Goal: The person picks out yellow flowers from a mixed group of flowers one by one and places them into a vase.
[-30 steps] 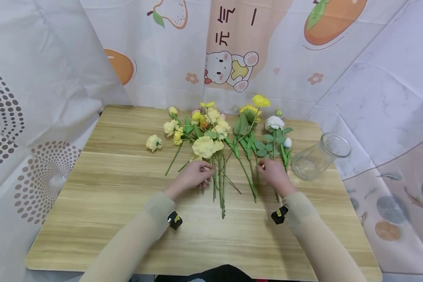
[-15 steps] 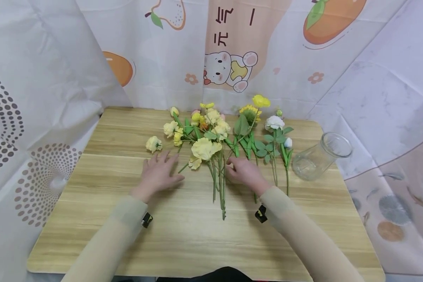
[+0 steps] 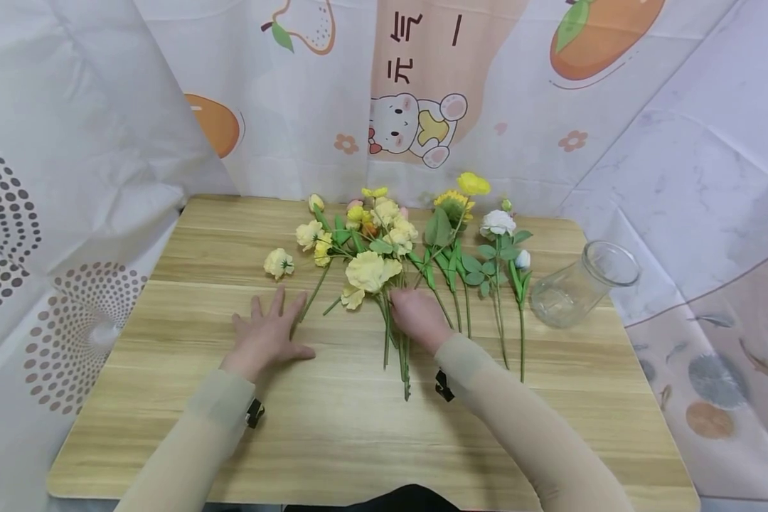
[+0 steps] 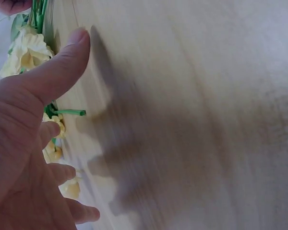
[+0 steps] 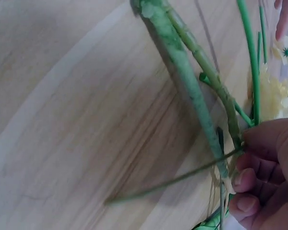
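One thin stem [image 5: 177, 180] — pinched in right hand [image 5: 271, 177].

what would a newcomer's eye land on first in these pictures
Probably the bunch of pale yellow, ruffled flowers in the middle of the light wooden table. The right hand pinches a thin green stem there, while the left hand spreads its fingers farther left. Next might come the clear glass vase near the table's right edge.
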The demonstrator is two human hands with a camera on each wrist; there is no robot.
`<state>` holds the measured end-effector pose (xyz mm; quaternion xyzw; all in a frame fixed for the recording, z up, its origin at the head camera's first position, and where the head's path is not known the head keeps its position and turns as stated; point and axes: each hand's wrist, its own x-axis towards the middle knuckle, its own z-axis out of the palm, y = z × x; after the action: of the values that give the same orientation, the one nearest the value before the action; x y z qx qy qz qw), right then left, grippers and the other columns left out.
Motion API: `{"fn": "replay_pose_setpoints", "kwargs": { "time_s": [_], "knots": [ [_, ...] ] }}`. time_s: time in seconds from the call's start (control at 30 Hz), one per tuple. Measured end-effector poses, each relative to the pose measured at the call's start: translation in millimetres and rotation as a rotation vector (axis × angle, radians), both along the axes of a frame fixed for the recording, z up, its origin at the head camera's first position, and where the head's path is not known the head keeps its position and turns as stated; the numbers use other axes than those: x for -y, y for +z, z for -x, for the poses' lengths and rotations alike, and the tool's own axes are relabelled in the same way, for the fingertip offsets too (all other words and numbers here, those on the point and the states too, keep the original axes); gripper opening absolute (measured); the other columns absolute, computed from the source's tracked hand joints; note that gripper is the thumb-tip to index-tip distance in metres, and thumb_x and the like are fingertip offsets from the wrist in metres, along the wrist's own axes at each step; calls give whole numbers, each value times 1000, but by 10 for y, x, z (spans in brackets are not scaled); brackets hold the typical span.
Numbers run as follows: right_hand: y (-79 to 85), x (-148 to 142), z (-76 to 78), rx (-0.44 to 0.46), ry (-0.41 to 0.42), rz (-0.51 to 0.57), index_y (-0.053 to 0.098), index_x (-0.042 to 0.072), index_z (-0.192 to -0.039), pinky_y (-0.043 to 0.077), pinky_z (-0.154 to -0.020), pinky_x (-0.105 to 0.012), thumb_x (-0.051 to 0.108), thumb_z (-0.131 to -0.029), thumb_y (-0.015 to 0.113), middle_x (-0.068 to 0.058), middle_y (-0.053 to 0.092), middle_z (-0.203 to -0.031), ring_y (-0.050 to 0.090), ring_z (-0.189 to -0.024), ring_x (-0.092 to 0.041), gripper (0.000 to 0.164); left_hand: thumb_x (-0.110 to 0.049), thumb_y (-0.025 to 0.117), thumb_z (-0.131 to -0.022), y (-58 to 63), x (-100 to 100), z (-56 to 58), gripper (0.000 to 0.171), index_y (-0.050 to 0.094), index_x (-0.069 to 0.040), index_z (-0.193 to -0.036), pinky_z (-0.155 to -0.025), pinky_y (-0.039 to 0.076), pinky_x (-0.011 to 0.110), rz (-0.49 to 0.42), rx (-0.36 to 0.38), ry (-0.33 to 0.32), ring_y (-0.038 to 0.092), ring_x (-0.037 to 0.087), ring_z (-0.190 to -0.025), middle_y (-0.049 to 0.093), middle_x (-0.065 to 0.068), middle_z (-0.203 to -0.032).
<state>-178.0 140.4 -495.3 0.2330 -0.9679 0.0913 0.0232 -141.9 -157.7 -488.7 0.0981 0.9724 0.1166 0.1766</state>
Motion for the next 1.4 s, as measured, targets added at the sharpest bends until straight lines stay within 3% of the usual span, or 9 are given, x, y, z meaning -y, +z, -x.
{"fn": "replay_pose_setpoints", "kwargs": {
  "time_s": [0.17,0.3,0.47,0.7,0.87,1.07,1.2,1.4],
  "knots": [
    [140,-67,-10,-41,11,-11,54,7,-86,42,-37,-29,0,-90,58,-2,54,-62,48,-46,-15,8,-70,74,-64,3,55,-29,119,9,-26,-155,-86,5,88,10,33,22,-2,66,-128,-3,22,-158],
    [361,-272,29,-228,54,-30,56,2,-87,39,-34,-27,-9,-85,55,-7,56,-66,44,-44,-15,11,-70,73,-65,-17,97,-28,120,9,-23,-155,-83,8,89,10,71,36,-3,67,-128,-2,23,-158],
    [665,-658,110,-444,50,-24,53,3,-82,35,-31,-30,-10,-86,47,-5,48,-61,38,-44,-16,15,-71,71,-67,-51,139,-25,117,14,-19,-155,-81,13,90,7,79,34,-2,68,-128,-2,23,-158],
    [1072,-1206,171,-554,-61,30,53,0,-91,36,-32,-38,4,-97,49,-11,51,-67,43,-47,-25,8,-71,70,-68,-80,157,-28,116,14,-18,-154,-79,12,91,-2,81,35,-3,68,-127,-3,24,-158],
    [1222,-1477,199,-737,-140,79,57,-2,-92,37,-34,-49,10,-99,48,-17,53,-64,46,-46,-35,16,-71,70,-69,-68,154,-40,115,15,-17,-154,-79,13,91,7,80,32,-3,68,-127,-3,24,-158],
    [1309,-1761,156,-668,-256,130,59,-3,-97,43,-45,-56,9,-99,49,-25,61,-75,54,-59,-43,16,-71,70,-68,-72,142,-35,115,15,-17,-154,-78,13,90,11,81,24,-2,68,-127,-3,24,-158],
    [1334,-1912,113,-685,-312,159,60,-6,-98,41,-46,-58,10,-98,49,-27,63,-81,54,-58,-45,18,-71,70,-68,-77,138,-32,116,15,-17,-154,-78,13,90,13,83,22,-2,68,-127,-2,24,-158],
    [1302,-2130,56,-605,-488,270,59,-9,-98,43,-55,-59,11,-97,50,-29,64,-81,55,-63,-47,22,-70,71,-69,-63,127,-37,116,14,-16,-154,-78,14,90,13,84,22,-3,68,-127,-3,24,-158]
  ]
}}
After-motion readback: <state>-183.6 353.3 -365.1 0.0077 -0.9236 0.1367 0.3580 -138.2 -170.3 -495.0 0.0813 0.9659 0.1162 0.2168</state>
